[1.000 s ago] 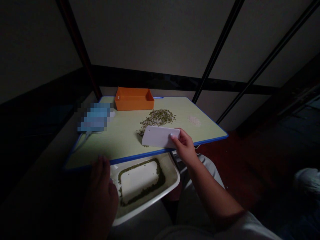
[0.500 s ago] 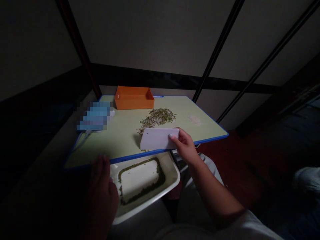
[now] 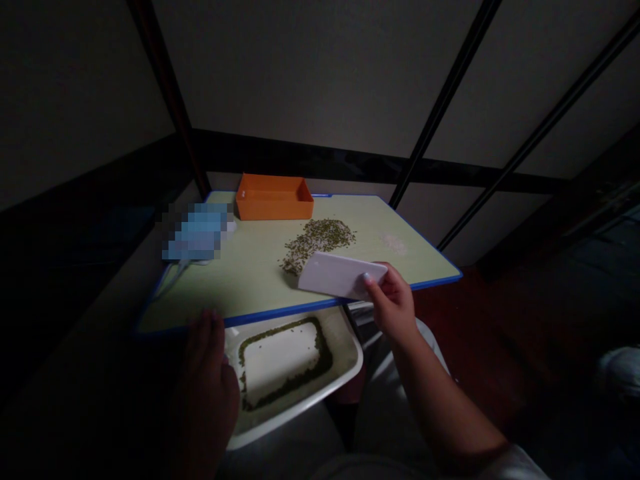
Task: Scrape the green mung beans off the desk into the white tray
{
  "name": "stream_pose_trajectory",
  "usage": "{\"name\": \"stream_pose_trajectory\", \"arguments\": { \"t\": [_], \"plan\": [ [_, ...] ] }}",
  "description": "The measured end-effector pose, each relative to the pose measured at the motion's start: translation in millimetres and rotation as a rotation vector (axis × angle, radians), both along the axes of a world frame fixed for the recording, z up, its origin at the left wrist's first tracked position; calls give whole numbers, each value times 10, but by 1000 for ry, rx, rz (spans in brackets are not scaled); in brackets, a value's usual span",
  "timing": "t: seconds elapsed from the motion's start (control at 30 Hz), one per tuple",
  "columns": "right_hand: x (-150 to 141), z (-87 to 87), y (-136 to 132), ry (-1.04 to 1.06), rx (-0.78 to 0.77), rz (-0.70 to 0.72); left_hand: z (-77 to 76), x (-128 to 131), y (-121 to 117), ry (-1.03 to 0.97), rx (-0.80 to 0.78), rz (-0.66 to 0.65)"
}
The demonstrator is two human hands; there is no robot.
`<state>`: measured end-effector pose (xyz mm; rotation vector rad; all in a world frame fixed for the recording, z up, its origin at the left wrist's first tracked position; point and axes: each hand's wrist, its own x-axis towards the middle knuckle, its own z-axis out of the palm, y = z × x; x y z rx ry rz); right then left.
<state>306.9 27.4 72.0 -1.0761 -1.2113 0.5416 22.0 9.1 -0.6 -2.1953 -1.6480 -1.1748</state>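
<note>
My right hand (image 3: 395,303) pinches a flat white plastic scraper (image 3: 335,276) by its right end, thumb on the near face. The scraper leans over the near side of a spread of small green-brown grains (image 3: 327,233) on the pale green tabletop (image 3: 240,280). Below the table's blue front edge, a white tray (image 3: 295,427) is tilted over my lap, with more of these grains along the edges of its floor. My left hand (image 3: 213,373), in deep shadow, grips the tray's left side, its fingers reaching up to the table edge.
An orange open box (image 3: 275,207) stands at the back left of the table. Left of it lies a blurred-out blue object (image 3: 197,230) with a pale cable. A small pale heap of bits (image 3: 393,244) lies at the right. A panelled wall (image 3: 310,80) rises behind the table.
My right hand has moved the scraper to the right and tilted it, away from the table's front edge. My left hand and the tray stay nearly in place. The view has shifted slightly.
</note>
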Motion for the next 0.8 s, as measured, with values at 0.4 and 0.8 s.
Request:
{"name": "stream_pose_trajectory", "arguments": {
  "t": [0.4,0.8],
  "plan": [
    [-260,-44,-89,-417,197,98,-63,-29,47,-29,36,-14],
    [-412,-222,-313,-932,529,-96,-123,-163,196,-85,42,-119]
  ]
}}
